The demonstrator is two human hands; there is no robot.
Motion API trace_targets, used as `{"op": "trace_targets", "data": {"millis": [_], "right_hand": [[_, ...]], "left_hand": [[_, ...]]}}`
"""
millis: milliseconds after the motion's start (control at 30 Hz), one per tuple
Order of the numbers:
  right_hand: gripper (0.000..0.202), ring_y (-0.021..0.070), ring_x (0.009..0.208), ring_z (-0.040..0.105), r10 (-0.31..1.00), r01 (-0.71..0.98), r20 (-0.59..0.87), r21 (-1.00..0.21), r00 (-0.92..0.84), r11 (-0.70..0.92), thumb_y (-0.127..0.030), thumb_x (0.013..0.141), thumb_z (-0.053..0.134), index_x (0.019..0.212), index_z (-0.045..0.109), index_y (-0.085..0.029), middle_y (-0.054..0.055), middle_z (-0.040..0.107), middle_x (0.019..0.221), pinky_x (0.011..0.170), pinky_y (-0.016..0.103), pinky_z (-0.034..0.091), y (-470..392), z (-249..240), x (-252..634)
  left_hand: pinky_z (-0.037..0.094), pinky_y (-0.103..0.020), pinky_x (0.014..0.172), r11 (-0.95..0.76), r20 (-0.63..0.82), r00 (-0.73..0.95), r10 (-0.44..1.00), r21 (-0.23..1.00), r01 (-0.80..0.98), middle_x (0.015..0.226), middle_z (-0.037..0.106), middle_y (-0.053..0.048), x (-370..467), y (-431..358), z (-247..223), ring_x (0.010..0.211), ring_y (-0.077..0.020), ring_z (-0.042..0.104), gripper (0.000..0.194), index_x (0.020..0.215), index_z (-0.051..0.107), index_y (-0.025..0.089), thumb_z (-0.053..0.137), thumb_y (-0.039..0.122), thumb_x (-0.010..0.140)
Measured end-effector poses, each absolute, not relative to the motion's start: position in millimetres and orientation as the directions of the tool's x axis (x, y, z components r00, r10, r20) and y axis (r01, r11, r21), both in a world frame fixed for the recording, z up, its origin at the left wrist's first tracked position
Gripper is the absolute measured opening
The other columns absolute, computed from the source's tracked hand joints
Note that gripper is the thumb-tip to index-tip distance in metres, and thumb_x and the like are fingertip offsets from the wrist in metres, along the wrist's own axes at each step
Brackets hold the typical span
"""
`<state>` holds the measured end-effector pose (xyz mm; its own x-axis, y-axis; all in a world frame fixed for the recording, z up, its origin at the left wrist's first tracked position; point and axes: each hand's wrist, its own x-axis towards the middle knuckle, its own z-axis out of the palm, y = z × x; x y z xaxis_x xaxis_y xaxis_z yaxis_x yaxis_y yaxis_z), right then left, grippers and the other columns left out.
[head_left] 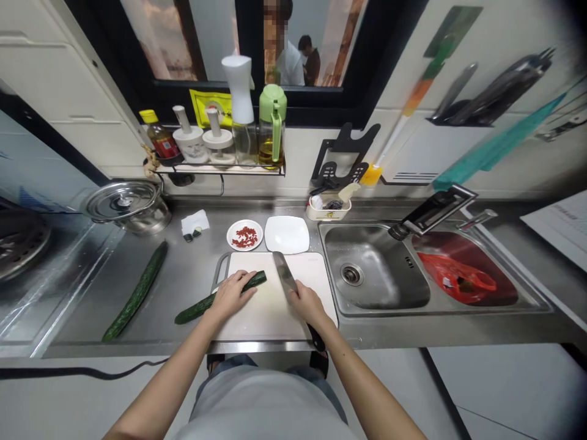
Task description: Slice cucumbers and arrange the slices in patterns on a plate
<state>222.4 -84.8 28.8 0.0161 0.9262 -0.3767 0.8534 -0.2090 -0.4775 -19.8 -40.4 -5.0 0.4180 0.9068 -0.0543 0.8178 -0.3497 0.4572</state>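
A dark green cucumber (197, 310) lies slantwise over the left edge of the white cutting board (275, 324). My left hand (233, 294) is closed over it from above, and its right end shows past my fingers. To the right, my right hand (308, 304) grips a kitchen knife (285, 272) by its black handle, the blade pointing away from me over the board, apart from the cucumber. Behind the board stand a small plate of chopped red pieces (245, 236) and a white square plate (287, 234). Another whole cucumber (137, 293) rests on the counter at the left.
Cucumber ends lie by a paper napkin (195, 222). A lidded steel pot (131, 205) stands at the back left, below a rack of seasoning bottles (220, 164). On the right is a double sink (380, 275) with a red plastic bag (458, 278). People show behind the window.
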Motion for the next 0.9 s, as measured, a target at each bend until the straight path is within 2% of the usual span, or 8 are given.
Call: {"op": "trace_targets", "data": {"millis": [200,367,500,633,900], "right_hand": [[0.030,0.0191,0.088,0.062,0.918,0.910,-0.395,-0.389,-0.024,-0.144,-0.028,0.095,0.031,0.111,0.053,-0.017,0.010,0.068,0.099,0.068,0.025,0.034,-80.7,33.2,200.8],[0.027,0.0197,0.086,0.063,0.921,0.944,-0.388,-0.315,-0.039,-0.093,-0.026,0.095,0.031,0.111,0.051,-0.018,0.009,0.068,0.094,0.068,0.026,0.036,-82.1,37.9,192.6],[0.027,0.0206,0.084,0.064,0.931,0.960,-0.364,-0.274,-0.040,-0.065,-0.027,0.096,0.029,0.110,0.050,-0.018,0.009,0.068,0.089,0.068,0.027,0.038,-85.4,39.9,187.9],[0.029,0.0228,0.085,0.065,0.933,0.968,-0.357,-0.247,-0.039,-0.054,-0.028,0.097,0.027,0.111,0.049,-0.017,0.011,0.068,0.088,0.070,0.029,0.040,-88.4,42.5,182.3],[0.033,0.0246,0.085,0.066,0.936,0.972,-0.347,-0.234,-0.053,-0.032,-0.026,0.097,0.024,0.111,0.051,-0.014,0.013,0.069,0.087,0.070,0.030,0.043,-89.8,44.1,175.6]], "left_hand": [[0.043,-0.032,0.086,-0.420,-0.063,0.484,0.873,0.408,0.811,0.111,0.058,-0.006,-17.0,-29.6,-9.0,0.101,-0.0220,0.054,0.045,0.136,0.046,0.034,0.044,0.039,0.092],[0.043,-0.032,0.087,-0.429,-0.070,0.511,0.857,0.455,0.780,0.108,0.060,-0.006,-18.9,-33.4,-11.4,0.102,-0.0221,0.054,0.046,0.136,0.047,0.032,0.046,0.041,0.091],[0.043,-0.034,0.091,-0.452,-0.007,0.516,0.857,0.470,0.758,0.114,0.059,-0.007,-17.3,-38.1,-16.7,0.104,-0.0215,0.053,0.045,0.136,0.048,0.031,0.044,0.037,0.092],[0.044,-0.034,0.094,-0.489,0.047,0.539,0.841,0.491,0.721,0.121,0.056,-0.006,-15.8,-37.8,-25.2,0.106,-0.0195,0.053,0.043,0.134,0.049,0.033,0.042,0.031,0.092],[0.045,-0.035,0.093,-0.515,0.070,0.548,0.833,0.458,0.725,0.118,0.055,-0.006,-16.8,-36.3,-33.4,0.103,-0.0203,0.053,0.044,0.135,0.049,0.034,0.043,0.029,0.092]]}}
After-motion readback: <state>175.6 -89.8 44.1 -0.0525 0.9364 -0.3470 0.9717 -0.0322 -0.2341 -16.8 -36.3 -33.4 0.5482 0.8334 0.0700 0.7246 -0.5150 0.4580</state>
